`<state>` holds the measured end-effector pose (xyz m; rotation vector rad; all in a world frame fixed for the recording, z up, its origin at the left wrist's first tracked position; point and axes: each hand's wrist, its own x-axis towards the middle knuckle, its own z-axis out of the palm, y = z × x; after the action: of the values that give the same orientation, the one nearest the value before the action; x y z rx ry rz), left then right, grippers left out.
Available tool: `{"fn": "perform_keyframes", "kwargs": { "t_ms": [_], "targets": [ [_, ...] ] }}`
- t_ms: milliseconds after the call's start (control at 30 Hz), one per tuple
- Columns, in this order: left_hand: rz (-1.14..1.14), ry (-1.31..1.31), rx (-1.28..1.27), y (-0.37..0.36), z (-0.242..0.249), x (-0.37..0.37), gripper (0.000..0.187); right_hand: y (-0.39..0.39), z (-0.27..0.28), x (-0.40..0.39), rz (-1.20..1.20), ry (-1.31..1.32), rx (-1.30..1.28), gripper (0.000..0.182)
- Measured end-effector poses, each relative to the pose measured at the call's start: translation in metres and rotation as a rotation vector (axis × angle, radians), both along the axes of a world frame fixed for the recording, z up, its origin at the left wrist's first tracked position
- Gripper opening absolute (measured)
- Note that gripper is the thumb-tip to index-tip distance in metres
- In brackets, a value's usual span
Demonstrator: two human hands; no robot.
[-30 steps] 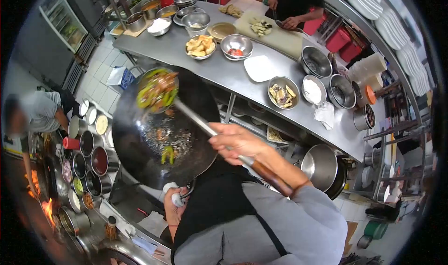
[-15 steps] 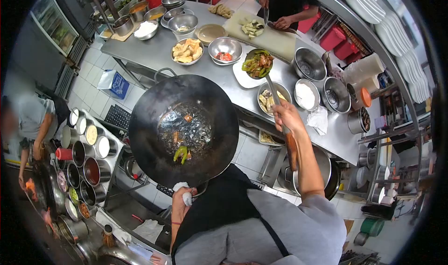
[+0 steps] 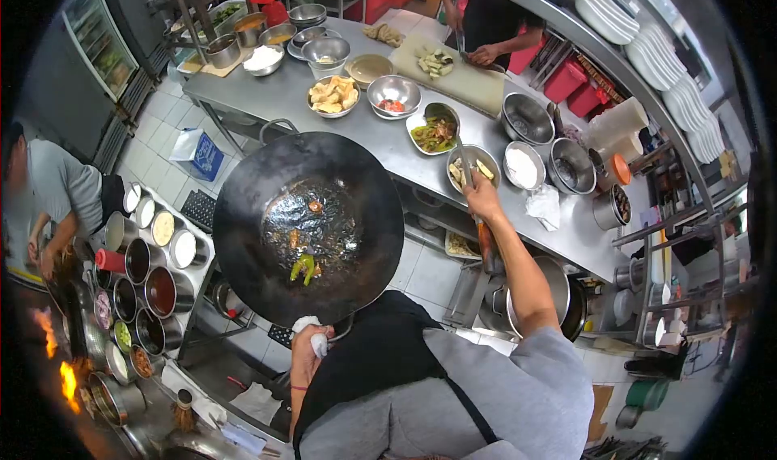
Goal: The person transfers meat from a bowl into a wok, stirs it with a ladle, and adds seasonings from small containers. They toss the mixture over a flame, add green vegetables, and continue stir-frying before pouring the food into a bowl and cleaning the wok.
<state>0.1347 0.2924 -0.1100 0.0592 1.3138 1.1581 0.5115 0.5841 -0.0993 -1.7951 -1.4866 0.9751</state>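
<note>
My left hand point(image 3: 306, 353), closed round a white cloth point(image 3: 318, 344), grips the near handle of a big black wok point(image 3: 239, 233). A thin oily sauce, some brown bits and green pepper pieces point(image 3: 303, 268) lie in the wok. In my right hand point(image 3: 483, 198) is a ladle point(image 3: 487, 248), held by its handle, with the wooden end toward me. Its bowl is tipped over a white plate point(image 3: 413, 123) at the table's near edge. Green peppers with brown pieces point(image 3: 433, 136) lie on that plate. Just under the ladle's handle stands a bowl of pale cut vegetables point(image 3: 484, 170).
The steel table point(image 3: 267, 104) carries a bowl of fried pieces point(image 3: 333, 95), a bowl with red bits point(image 3: 393, 94) and a bowl of white powder point(image 3: 524, 165). Across it, a person's hand point(image 3: 486, 53) works at a cutting board point(image 3: 477, 87). Flames point(image 3: 70, 385) rise at left near another person.
The ladle has come down and tipped, and its peppers now lie on the white plate. The wok has shifted slightly left. Flames at the left have grown.
</note>
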Motion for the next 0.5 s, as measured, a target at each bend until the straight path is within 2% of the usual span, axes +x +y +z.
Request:
{"fn": "perform_keyframes", "kwargs": {
  "t_ms": [67,133,200,300,433,500],
  "targets": [
    [-0.018,0.01,0.019,-0.002,-0.002,-0.003,0.008,0.001,0.001,0.002,0.057,-0.26,0.103,0.047],
    [-0.033,0.025,0.041,-0.003,-0.006,-0.007,0.008,0.006,-0.008,0.007,0.078,-0.281,0.116,0.051],
    [-0.058,-0.035,0.056,-0.003,-0.013,-0.011,0.009,0.003,-0.011,0.006,0.067,-0.449,0.311,0.053],
    [-0.082,-0.002,0.032,-0.003,-0.013,-0.015,0.009,-0.002,-0.004,0.004,0.036,-0.353,0.371,0.055],
    [-0.106,0.002,0.016,-0.006,-0.024,-0.02,0.011,-0.012,0.007,0.002,0.112,-0.397,0.357,0.055],
    [-0.109,0.011,0.025,-0.008,-0.026,-0.02,0.014,-0.02,-0.003,-0.003,0.038,-0.325,0.434,0.055]
  ]
}}
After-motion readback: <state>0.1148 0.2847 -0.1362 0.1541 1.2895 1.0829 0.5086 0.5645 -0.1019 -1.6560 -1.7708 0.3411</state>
